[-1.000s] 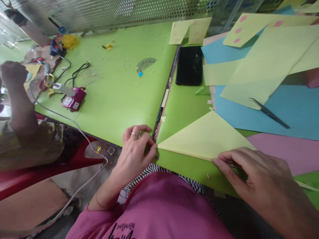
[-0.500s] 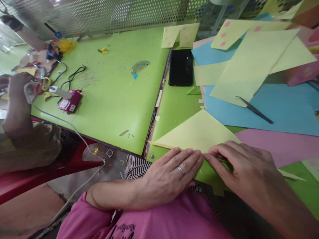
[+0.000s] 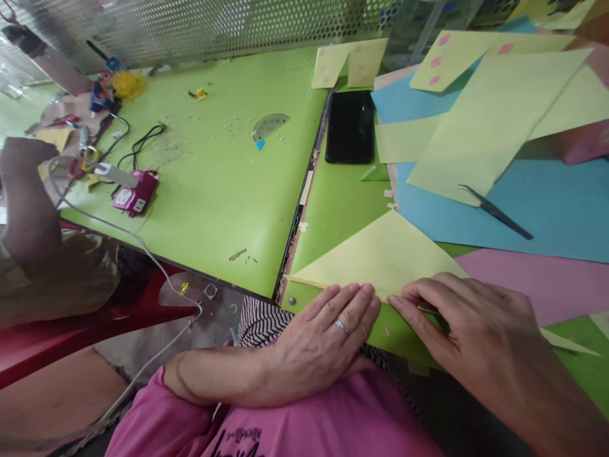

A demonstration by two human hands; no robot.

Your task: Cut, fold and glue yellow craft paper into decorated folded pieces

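Observation:
A pale yellow sheet of paper [image 3: 380,251], folded into a broad triangle, lies on the green table with its long folded edge towards me. My left hand [image 3: 328,330], with a ring on one finger, rests flat with its fingers stretched out along that edge. At the right part of the same edge, my right hand [image 3: 471,324] has thumb and forefinger closed on the paper. Its other fingers are curled and partly hidden. A narrow paper tip sticks out past the right hand.
Black tweezers [image 3: 497,212] lie on blue paper [image 3: 556,209], beside yellow sheets [image 3: 499,120] and pink paper [image 3: 504,279]. A black phone [image 3: 350,127] sits behind the triangle. Further left are a protractor [image 3: 271,125], a purple power socket [image 3: 136,192] and another person's arm [image 3: 31,197].
My left hand has slid slightly left along the folded edge, opening a small gap to my right fingertips. The right hand keeps its pinch. The view has shifted slightly.

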